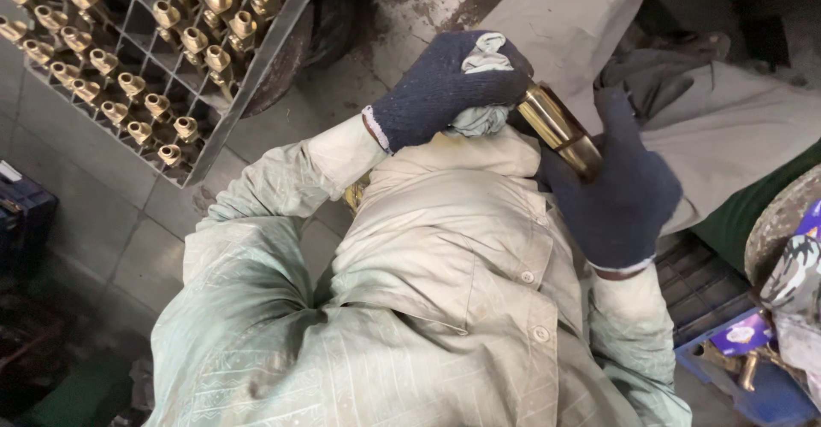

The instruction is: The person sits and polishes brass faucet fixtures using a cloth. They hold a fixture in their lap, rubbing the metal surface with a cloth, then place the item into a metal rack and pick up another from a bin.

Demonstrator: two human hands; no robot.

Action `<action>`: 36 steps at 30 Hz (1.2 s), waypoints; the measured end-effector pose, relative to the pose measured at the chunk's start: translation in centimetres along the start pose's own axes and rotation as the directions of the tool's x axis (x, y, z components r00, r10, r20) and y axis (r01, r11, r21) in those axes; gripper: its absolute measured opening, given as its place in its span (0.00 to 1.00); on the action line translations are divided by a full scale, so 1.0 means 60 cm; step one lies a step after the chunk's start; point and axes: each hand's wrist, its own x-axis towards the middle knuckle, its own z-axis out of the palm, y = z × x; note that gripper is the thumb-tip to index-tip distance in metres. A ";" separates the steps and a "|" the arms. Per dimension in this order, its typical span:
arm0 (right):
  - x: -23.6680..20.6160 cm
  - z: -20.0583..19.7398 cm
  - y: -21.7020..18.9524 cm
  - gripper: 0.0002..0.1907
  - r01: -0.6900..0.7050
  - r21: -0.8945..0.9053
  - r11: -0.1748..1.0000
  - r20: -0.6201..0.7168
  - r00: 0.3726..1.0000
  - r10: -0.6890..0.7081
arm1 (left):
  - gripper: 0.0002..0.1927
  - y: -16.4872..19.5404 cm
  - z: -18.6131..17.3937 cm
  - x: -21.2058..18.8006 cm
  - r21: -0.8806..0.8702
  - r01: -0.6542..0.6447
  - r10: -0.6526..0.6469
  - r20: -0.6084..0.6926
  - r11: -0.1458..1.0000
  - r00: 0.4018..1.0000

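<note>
Grey floor, metal rack [256,59] of brass fittings [137,85]; both gloved hands' fingers [479,68] grasping brass ring [560,128]

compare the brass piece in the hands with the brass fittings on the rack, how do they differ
The brass piece is one wide, smooth ring-like cylinder; the brass fittings are many, smaller and narrow with hexagonal collars. The piece lies tilted between the left hand, which presses a cloth to it, and the right hand; the fittings stand untouched in rows on the grid rack. Both are shiny yellow metal.
</note>
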 end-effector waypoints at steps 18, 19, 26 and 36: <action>0.053 0.035 -0.007 0.30 0.284 -0.222 0.933 0.183 0.952 -0.247 | 0.09 0.015 -0.055 -0.098 0.129 -0.117 0.139 -0.183 0.985 0.973; 0.059 0.040 -0.011 0.32 0.278 -0.298 0.913 0.197 0.954 -0.226 | 0.08 0.012 -0.055 -0.104 0.114 -0.088 0.112 -0.224 0.990 0.968; 0.072 0.071 -0.004 0.26 0.321 -0.394 0.861 0.180 0.946 -0.270 | 0.10 0.010 -0.044 -0.118 -0.308 0.042 -0.169 -0.397 0.950 0.902; 0.088 0.096 -0.052 0.29 0.466 -0.346 0.814 0.135 0.884 -0.448 | 0.12 0.002 -0.068 -0.137 -0.077 -0.078 0.023 -0.550 0.994 0.835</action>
